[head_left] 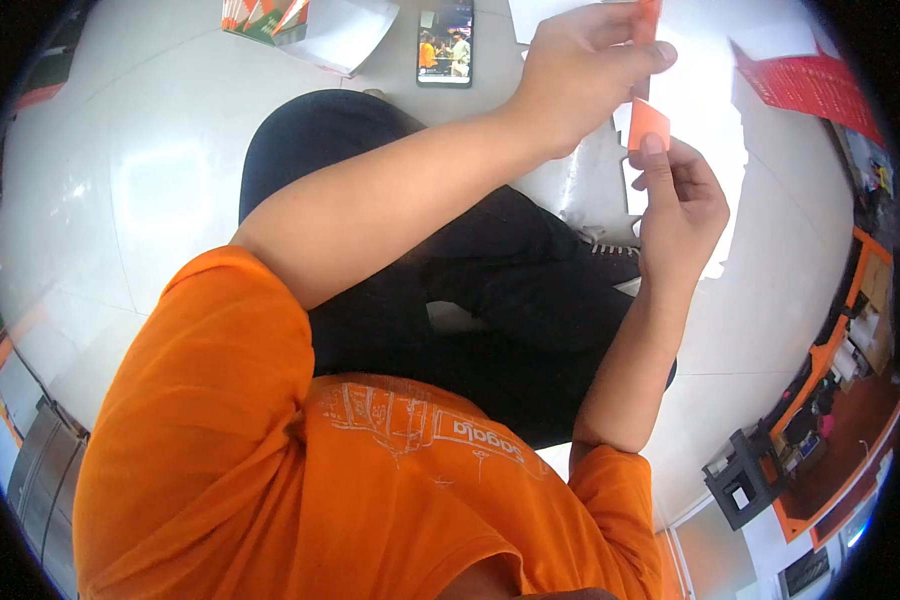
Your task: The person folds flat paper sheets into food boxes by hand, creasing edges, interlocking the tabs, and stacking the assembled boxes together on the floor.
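My left hand (590, 75) reaches across to the upper right, its thumb and fingers closed on an orange paper piece (649, 14) at the frame's top edge. Just below, my right hand (682, 195) pinches an orange paper piece (648, 124) between thumb and fingers. Whether the two orange pieces are joined is hidden behind my left thumb. Both hands are over white paper sheets (715, 190) with uneven edges, lying on the floor.
A phone (445, 45) showing a picture lies on the tiled floor (80, 180). Left of it are printed cards (260, 18) and a white sheet (340, 35). Red printed paper (810, 90) is at upper right. My crossed legs (450, 250) are below my arms. A dark grey stand (742, 480) is at lower right.
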`<action>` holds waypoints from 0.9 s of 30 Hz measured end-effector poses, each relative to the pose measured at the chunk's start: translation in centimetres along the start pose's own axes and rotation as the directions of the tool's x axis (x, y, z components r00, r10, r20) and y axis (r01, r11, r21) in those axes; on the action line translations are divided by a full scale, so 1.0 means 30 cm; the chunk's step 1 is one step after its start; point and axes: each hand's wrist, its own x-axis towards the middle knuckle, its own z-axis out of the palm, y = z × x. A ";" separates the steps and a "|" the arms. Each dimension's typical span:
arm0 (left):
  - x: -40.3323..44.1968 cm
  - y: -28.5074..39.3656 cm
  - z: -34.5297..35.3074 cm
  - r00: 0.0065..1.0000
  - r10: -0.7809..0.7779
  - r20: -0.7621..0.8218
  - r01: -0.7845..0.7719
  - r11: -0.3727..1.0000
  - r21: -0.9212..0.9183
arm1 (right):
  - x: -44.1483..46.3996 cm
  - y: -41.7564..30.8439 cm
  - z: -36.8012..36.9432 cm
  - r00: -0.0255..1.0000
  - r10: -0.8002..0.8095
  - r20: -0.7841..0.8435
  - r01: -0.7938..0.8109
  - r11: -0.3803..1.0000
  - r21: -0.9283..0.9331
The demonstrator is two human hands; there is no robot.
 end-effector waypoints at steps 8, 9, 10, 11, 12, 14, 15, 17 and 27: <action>-0.026 -0.071 -0.001 0.984 0.098 0.147 -0.161 0.833 0.529 | 0.024 0.031 -0.078 0.989 0.142 0.048 -0.149 0.927 0.345; -0.032 -0.065 -0.005 0.982 0.081 0.172 -0.164 0.820 0.549 | 0.025 0.034 -0.084 0.982 0.164 0.095 -0.188 0.899 0.396; -0.035 -0.060 -0.008 0.978 0.063 0.198 -0.167 0.805 0.569 | 0.026 0.035 -0.090 0.973 0.183 0.142 -0.228 0.867 0.444; -0.037 -0.056 -0.008 0.973 0.045 0.225 -0.172 0.790 0.588 | 0.027 0.035 -0.093 0.962 0.198 0.188 -0.267 0.831 0.489; -0.037 -0.053 -0.007 0.976 0.040 0.214 -0.160 0.800 0.579 | 0.030 0.033 -0.093 0.967 0.183 0.176 -0.248 0.831 0.499; -0.039 -0.048 -0.005 0.981 0.033 0.191 -0.136 0.819 0.558 | 0.034 0.026 -0.090 0.976 0.154 0.151 -0.211 0.830 0.516; -0.036 -0.049 -0.006 0.980 0.032 0.196 -0.138 0.819 0.557 | 0.035 0.027 -0.091 0.978 0.146 0.152 -0.204 0.836 0.509; -0.031 -0.050 -0.008 0.978 0.029 0.206 -0.141 0.820 0.555 | 0.034 0.032 -0.095 0.980 0.130 0.152 -0.189 0.849 0.494; -0.037 -0.033 0.006 0.995 -0.002 0.100 -0.043 0.893 0.449 | 0.028 0.025 -0.072 0.987 0.132 0.092 -0.160 0.875 0.458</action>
